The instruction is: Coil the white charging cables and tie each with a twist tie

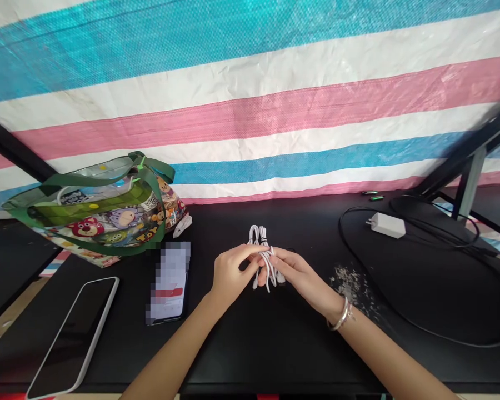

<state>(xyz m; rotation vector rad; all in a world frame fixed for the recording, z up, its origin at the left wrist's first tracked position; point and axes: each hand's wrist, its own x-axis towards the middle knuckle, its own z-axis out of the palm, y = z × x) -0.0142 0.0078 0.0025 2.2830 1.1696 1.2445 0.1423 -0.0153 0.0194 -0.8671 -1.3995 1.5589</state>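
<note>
A bundled white cable [258,233] is held between my two hands over the middle of the black table. Its folded loops stick up away from me, with dark ties around them. My left hand [233,266] grips the bundle from the left, thumb and index finger reaching to its middle. From the other side, my right hand [294,269] pinches the same strands; a bracelet [342,314] circles that wrist. Loose strands and the cable's ends hang below my fingers. Some fingertips are hidden behind the cable.
Left of my hands lie a lit phone [170,283] and a dark-screened, white-cased phone [75,333], below a cartoon-print bag [120,222]. To the right are a white charger plug [387,225], a black cable [354,261], two green batteries [376,198] and pale scraps [352,283].
</note>
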